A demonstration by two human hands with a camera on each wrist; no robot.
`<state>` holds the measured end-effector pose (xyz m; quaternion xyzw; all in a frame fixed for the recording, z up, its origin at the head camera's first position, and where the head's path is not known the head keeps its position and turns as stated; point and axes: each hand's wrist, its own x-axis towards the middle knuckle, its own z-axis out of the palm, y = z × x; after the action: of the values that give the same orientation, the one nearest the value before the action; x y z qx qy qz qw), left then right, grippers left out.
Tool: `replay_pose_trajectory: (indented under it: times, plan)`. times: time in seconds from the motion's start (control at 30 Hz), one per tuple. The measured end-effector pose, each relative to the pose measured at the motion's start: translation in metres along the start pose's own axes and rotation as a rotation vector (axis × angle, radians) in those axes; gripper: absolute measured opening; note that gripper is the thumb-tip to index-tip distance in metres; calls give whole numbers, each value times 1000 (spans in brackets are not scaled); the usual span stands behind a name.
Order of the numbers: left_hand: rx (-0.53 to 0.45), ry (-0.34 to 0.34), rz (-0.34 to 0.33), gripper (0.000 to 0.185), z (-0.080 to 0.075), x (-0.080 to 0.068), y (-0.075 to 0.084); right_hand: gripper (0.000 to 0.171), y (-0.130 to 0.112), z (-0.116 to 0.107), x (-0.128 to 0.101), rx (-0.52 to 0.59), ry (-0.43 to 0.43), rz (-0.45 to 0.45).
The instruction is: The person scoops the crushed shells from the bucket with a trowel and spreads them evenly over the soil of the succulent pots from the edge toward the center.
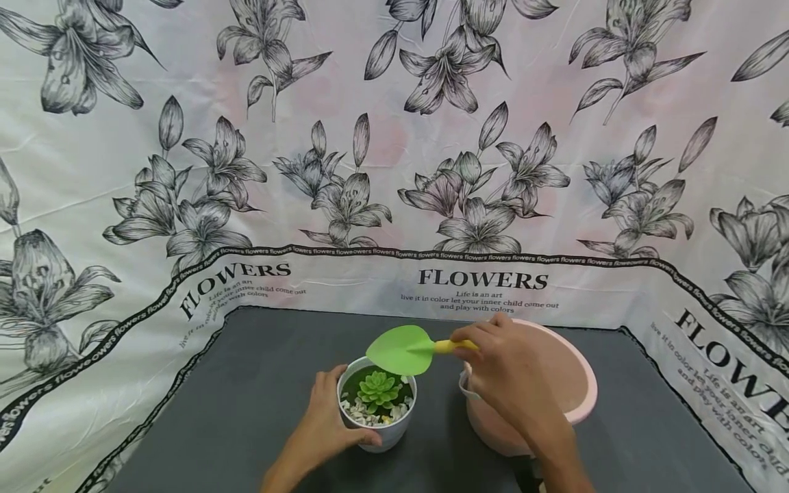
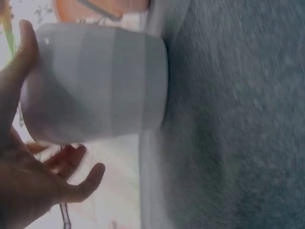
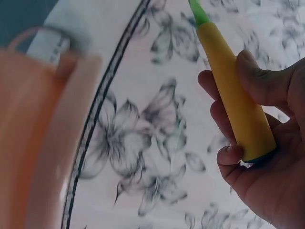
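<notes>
In the head view a white flower pot stands on the dark tabletop, holding a green succulent with pale pebbles round it. My left hand grips the pot from its left, thumb on the near side; the left wrist view shows the pot between thumb and fingers. A toy-like garden trowel, green blade and yellow handle, is held in my right hand. Its blade hangs over the pot's far right rim. The right wrist view shows fingers wrapped round the yellow handle.
A pink bucket stands right of the pot, partly behind my right hand and forearm. Behind the dark table hangs a flower-printed cloth, which also runs along both sides. A small dark object lies below the bucket.
</notes>
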<state>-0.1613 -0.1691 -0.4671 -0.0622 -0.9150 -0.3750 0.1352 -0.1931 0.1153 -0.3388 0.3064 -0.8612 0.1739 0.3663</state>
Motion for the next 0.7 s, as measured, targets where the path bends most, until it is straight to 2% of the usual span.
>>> replay_pose_trajectory:
  times: [0.1, 0.2, 0.3, 0.37, 0.47, 0.53, 0.6, 0.7]
  plan:
    - [13, 16, 99, 140, 4, 1, -2, 22, 13, -12, -4, 2, 38, 46]
    - [54, 107, 219, 134, 7, 5, -1, 23, 27, -25, -7, 8, 55, 102]
    - [81, 204, 306, 119, 8, 12, 11, 24, 40, -40, -11, -1, 37, 163]
    - [67, 226, 352, 110, 10, 18, 23, 24, 50, -49, -15, -16, 16, 196]
    - [22, 198, 406, 98, 15, 26, 45, 21, 66, -59, -22, -51, -19, 235]
    - [-17, 154, 418, 92, 21, 31, 61, 17, 76, -63, -26, -106, -41, 237]
    - [-57, 99, 404, 86, 27, 35, 77, 14, 84, -65, -29, -162, -64, 231]
    - [-116, -10, 343, 79, 39, 38, 99, 13, 92, -62, -30, -238, -138, 224]
